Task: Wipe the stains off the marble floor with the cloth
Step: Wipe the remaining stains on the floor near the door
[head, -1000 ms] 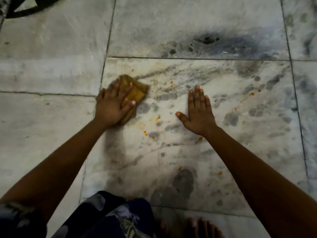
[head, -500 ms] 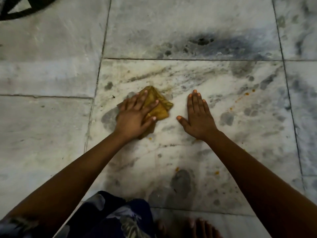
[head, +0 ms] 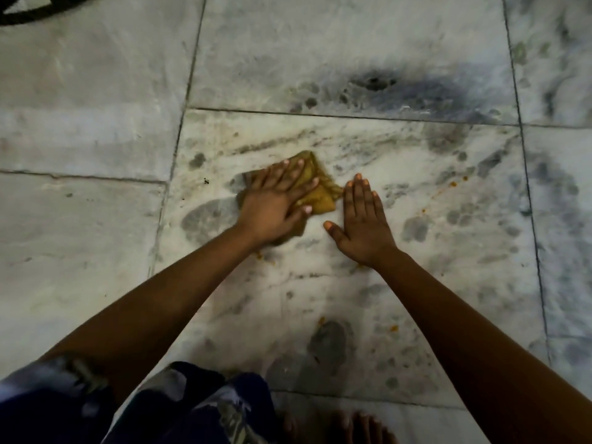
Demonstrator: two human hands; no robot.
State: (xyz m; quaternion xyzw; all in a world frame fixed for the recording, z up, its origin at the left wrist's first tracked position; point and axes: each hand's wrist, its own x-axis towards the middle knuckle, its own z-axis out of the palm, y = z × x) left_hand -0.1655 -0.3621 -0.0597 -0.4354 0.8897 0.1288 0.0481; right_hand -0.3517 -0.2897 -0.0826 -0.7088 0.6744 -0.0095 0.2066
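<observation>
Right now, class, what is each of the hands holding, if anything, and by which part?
The left hand presses flat on the middle of the crumpled yellow cloth, fingers straight, not gripping it. The right hand lies flat on the marble floor, holding nothing.

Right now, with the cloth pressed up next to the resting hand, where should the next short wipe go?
Probably toward the person: draw the left hand and cloth back over the orange specks just below the wrist. The right hand lying flat blocks any stroke further right.
</observation>
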